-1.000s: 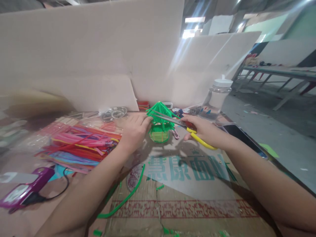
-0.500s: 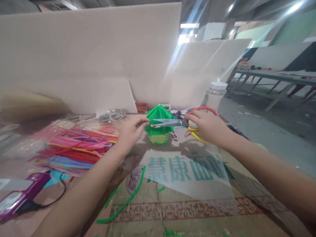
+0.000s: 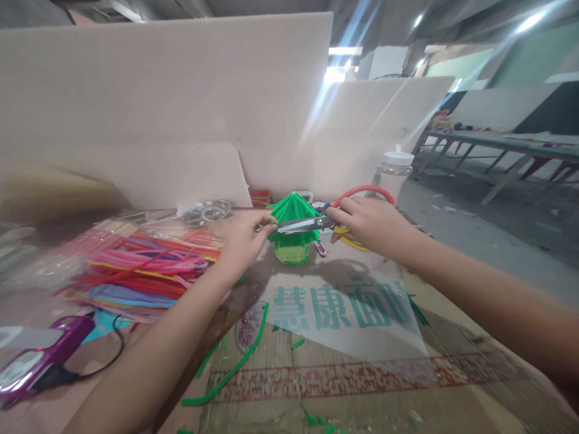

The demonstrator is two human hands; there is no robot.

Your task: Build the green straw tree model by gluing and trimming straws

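My right hand (image 3: 362, 222) grips scissors (image 3: 304, 225) by their red and yellow handles. The blades point left and look nearly closed, with their tips close to the fingers of my left hand (image 3: 248, 240). Thumb and forefinger of that hand are pinched together; whatever lies between them is too small to make out. Just behind the blades stands a small green model (image 3: 294, 205) with a cone-shaped roof of green strips and a rounded yellow-green base. The blades hide part of its middle.
Colourful pipe cleaners (image 3: 149, 262) lie heaped on the left, beyond a purple glue gun (image 3: 58, 355). A long green pipe cleaner (image 3: 244, 361) and green scraps (image 3: 297, 343) lie in front. A white-lidded bottle (image 3: 395, 169) stands at the back right, before white boards (image 3: 167, 90).
The scissors have gone from open blades to nearly closed. My right hand has shifted left, closer to my left hand, which stays pinched by the green model.
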